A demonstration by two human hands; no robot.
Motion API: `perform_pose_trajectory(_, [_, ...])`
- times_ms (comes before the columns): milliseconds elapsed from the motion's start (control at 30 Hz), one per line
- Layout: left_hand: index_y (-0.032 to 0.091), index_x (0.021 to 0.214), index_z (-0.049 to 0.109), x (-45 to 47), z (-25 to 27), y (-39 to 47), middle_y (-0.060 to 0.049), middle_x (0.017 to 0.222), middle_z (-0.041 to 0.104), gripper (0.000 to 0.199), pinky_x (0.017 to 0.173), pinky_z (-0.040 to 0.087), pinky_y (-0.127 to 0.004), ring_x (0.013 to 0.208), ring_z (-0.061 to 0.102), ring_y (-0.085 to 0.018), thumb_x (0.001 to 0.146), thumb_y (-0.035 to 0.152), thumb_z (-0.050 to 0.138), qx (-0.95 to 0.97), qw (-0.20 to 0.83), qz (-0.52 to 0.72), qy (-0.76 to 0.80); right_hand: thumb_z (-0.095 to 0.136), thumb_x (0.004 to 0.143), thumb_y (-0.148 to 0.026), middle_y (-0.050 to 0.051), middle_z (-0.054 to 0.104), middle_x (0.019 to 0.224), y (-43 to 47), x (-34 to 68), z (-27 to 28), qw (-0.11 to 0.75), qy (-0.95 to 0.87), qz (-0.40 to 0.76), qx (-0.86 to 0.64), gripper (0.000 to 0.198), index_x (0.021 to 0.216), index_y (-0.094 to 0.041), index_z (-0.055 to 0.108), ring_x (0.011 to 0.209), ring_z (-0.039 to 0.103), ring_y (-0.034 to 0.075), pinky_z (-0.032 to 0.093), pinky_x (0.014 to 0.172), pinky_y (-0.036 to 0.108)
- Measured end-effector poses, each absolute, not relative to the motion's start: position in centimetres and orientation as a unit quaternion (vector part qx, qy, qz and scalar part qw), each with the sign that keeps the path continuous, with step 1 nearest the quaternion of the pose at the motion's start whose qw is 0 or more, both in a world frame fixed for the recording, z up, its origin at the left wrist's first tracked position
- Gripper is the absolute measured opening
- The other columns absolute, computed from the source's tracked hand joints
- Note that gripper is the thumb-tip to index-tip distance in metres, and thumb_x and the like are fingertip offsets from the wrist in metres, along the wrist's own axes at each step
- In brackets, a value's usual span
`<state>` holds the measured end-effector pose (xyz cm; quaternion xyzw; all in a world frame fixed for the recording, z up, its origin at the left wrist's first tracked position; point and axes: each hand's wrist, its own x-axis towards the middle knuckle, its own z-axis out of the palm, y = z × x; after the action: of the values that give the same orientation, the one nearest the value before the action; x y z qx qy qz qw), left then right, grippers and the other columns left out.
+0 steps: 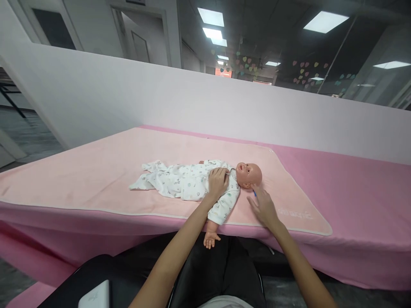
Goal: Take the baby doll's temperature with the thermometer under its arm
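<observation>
A baby doll (250, 174) lies on its back on a peach mat (109, 162), its head to the right. It wears a white patterned outfit (192, 182), and one bare arm (212, 234) hangs over the table's front edge. My left hand (218, 183) rests on the doll's upper chest, fingers curled closed at the outfit's neckline; the fingertips are partly hidden. Beside the doll's ear, my right hand (265, 207) has its thumb and fingers apart, with the fingertips at the side of the head. A small blue spot (255, 193) shows by those fingers; what it is, I cannot tell.
A pink cloth (353, 192) covers the table under the mat. Behind it stands a low white wall (205, 102) with dark glass above. A white flat object (94, 295) lies on a black seat (122, 273) at lower left.
</observation>
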<state>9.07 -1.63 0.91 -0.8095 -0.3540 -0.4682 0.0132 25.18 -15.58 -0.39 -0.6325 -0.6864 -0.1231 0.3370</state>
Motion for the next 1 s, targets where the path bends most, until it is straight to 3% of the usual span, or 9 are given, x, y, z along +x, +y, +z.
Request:
perform_pose_trajectory(100, [0.021,0.086,0.054,9.0,0.9,-1.6,-0.003,0.086,0.062,0.014,0.082,0.033,-0.035,0.087,0.052,-0.019,0.083,0.015,0.041,-0.813,0.018,-0.461,-0.356,0.040,0.084,-0.024,0.011,0.060,0.113,-11.9,21.6,1.6,0.441,-0.681,-0.085,-0.578,0.035,0.116,-0.016,0.052,0.108,0.053,0.022,0.042,0.093,0.038])
perform_pose_trajectory(233, [0.020,0.090,0.054,8.9,0.8,-1.4,-0.006,0.086,0.061,0.015,0.078,0.034,-0.035,0.085,0.052,-0.021,0.082,0.015,0.042,-0.814,0.039,-0.441,-0.375,0.034,0.074,-0.006,0.007,0.063,0.107,-5.8,17.7,2.3,0.535,-0.638,0.007,-0.553,0.043,0.109,-0.017,0.056,0.103,0.055,0.018,0.042,0.094,0.033])
perform_pose_trajectory(533, [0.020,0.091,0.055,9.1,0.8,-1.6,-0.005,0.083,0.061,0.013,0.078,0.033,-0.036,0.081,0.051,-0.021,0.084,0.021,0.044,-0.811,0.046,-0.424,-0.400,0.031,0.066,-0.003,0.008,0.065,0.099,-2.6,17.2,-0.4,0.593,-0.579,0.044,-0.558,0.047,0.103,-0.015,0.058,0.091,0.059,0.016,0.047,0.084,0.028])
perform_pose_trajectory(700, [0.021,0.101,0.053,9.1,0.6,-1.7,-0.004,0.089,0.063,0.020,0.079,0.034,-0.034,0.084,0.053,-0.020,0.086,0.018,0.040,-0.787,0.010,-0.468,-0.401,0.034,0.065,-0.005,0.006,0.066,0.093,-2.1,17.1,-0.8,0.653,-0.556,0.062,-0.510,0.044,0.099,-0.016,0.060,0.085,0.061,0.015,0.050,0.080,0.027])
perform_pose_trajectory(1000, [0.020,0.108,0.051,9.2,0.3,-1.4,-0.004,0.091,0.064,0.024,0.080,0.036,-0.033,0.085,0.053,-0.020,0.087,0.020,0.040,-0.762,-0.011,-0.504,-0.406,0.037,0.070,-0.009,0.008,0.067,0.095,-2.3,17.0,-0.9,0.689,-0.528,0.061,-0.492,0.037,0.098,-0.016,0.061,0.090,0.062,0.016,0.051,0.083,0.030])
